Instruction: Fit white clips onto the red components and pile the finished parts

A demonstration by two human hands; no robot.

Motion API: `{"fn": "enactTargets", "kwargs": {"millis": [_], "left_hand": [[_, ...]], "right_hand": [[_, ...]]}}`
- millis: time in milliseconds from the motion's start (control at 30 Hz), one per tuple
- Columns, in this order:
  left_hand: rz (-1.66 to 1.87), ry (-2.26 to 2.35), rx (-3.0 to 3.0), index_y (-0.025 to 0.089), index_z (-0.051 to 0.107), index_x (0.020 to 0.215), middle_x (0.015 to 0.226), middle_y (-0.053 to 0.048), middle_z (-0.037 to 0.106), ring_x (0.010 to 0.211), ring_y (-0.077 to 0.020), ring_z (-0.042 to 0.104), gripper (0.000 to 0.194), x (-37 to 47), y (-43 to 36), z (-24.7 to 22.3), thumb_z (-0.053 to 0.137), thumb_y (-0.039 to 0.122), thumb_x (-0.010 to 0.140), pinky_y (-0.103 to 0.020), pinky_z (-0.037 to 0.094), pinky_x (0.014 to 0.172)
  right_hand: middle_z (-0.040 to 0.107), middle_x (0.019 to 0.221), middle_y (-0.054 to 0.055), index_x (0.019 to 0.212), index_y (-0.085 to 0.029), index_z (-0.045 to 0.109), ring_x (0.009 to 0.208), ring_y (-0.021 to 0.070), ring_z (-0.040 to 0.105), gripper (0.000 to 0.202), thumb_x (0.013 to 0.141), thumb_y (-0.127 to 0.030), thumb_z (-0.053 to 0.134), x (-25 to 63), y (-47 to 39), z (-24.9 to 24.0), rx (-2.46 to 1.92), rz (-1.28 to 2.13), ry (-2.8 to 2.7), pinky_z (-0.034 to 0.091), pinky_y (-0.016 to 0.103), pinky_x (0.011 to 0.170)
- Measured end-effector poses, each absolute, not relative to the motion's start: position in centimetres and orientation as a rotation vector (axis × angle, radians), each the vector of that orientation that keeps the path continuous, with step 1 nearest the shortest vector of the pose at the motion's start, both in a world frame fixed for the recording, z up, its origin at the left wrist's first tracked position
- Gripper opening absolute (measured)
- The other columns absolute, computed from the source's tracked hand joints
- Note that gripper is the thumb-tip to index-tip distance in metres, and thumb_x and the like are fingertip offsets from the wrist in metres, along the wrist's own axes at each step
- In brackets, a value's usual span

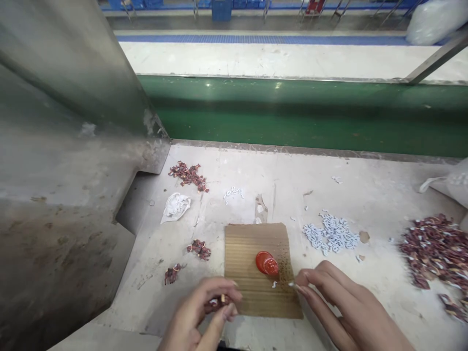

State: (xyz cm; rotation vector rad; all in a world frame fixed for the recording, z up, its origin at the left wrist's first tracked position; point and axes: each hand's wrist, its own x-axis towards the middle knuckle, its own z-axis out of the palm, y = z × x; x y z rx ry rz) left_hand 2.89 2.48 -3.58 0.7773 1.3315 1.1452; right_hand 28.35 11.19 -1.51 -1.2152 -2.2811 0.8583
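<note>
My left hand [201,312] is closed around a small dark-red and tan piece [219,301], mostly covered by the fingers at the cardboard's left edge. Between the thumb and forefinger of my right hand [343,302] is a tiny white curved piece [291,284], held over the cardboard's right edge. The ribbed brown cardboard sheet [241,258] carries a glossy red puddle or small dish [263,262]; I cannot tell which. A similar white piece [274,284] lies just below the red patch. Right of the cardboard, a pile of white curved pieces [334,234] is spread out.
A large heap of dark-red pieces [435,248] lies at right, smaller clusters [188,175] at left. A crumpled white wrapper [176,207] sits near them. A metal panel [73,170] stands close on the left. A green belt [292,114] runs behind the worktop.
</note>
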Motion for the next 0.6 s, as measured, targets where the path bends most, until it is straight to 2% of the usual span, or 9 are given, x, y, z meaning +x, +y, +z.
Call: {"fn": "enactTargets", "kwargs": {"millis": [67,133,167,300,367,467,600], "left_hand": [[1.048,1.491,0.825,0.028,0.076,0.109,0.107,-0.005,0.083,0.098,-0.0197,0.079,0.016,1.1,2.4,-4.0,0.074,0.034,0.095,-0.024,0.063,0.089],[0.982,1.565,0.873,0.026,0.078,0.097,0.109,-0.005,0.085,0.103,-0.0226,0.080,0.006,-0.3,2.5,-4.2,0.075,0.027,0.091,-0.026,0.063,0.093],[0.965,1.582,0.903,0.026,0.079,0.090,0.107,-0.004,0.086,0.102,-0.0231,0.081,0.004,-0.8,2.6,-4.2,0.076,0.024,0.090,-0.026,0.064,0.092],[1.005,1.652,1.100,0.030,0.087,0.081,0.100,-0.003,0.087,0.094,-0.0227,0.084,0.016,-1.4,3.5,-3.7,0.078,0.017,0.082,-0.024,0.067,0.085],[1.062,1.637,1.132,0.032,0.088,0.084,0.092,-0.001,0.087,0.084,-0.0207,0.084,0.022,-1.2,3.8,-3.3,0.080,0.013,0.078,-0.021,0.068,0.078],[1.117,1.608,0.873,0.031,0.085,0.096,0.077,0.003,0.086,0.075,-0.0191,0.085,0.033,-0.8,4.0,-3.0,0.082,0.009,0.073,-0.018,0.067,0.069],[1.194,1.572,0.816,0.027,0.083,0.073,0.079,0.001,0.087,0.074,-0.0196,0.085,0.023,-1.1,4.2,-2.9,0.084,0.005,0.067,-0.016,0.066,0.069]], "right_hand": [[0.059,0.078,0.001,0.104,-0.023,0.060,0.058,0.0169,0.060,0.018,0.109,-0.021,0.042,28.3,12.9,-0.6,-1.081,0.511,-2.602,0.041,0.028,0.050],[0.053,0.075,0.000,0.102,-0.022,0.057,0.054,0.0178,0.055,0.022,0.110,-0.020,0.036,27.7,14.0,0.3,-0.962,0.312,-2.790,0.034,0.030,0.048],[0.051,0.074,-0.001,0.101,-0.021,0.055,0.053,0.0181,0.053,0.024,0.110,-0.017,0.034,27.4,14.4,0.6,-0.919,0.275,-2.849,0.032,0.031,0.047],[0.052,0.078,0.000,0.105,-0.021,0.053,0.053,0.0192,0.055,0.031,0.107,-0.008,0.025,26.3,15.2,1.0,-0.832,0.245,-2.977,0.034,0.032,0.047],[0.054,0.079,0.001,0.108,-0.019,0.054,0.052,0.0195,0.057,0.032,0.106,-0.006,0.025,26.0,15.5,1.1,-0.768,0.201,-3.033,0.037,0.032,0.045],[0.056,0.076,0.001,0.111,-0.016,0.055,0.049,0.0192,0.059,0.034,0.106,-0.006,0.024,25.6,15.9,1.5,-0.673,0.096,-3.068,0.039,0.032,0.041],[0.060,0.077,0.003,0.115,-0.011,0.056,0.049,0.0190,0.062,0.037,0.104,-0.002,0.022,25.1,16.0,1.9,-0.598,-0.009,-3.065,0.042,0.032,0.040]]}}
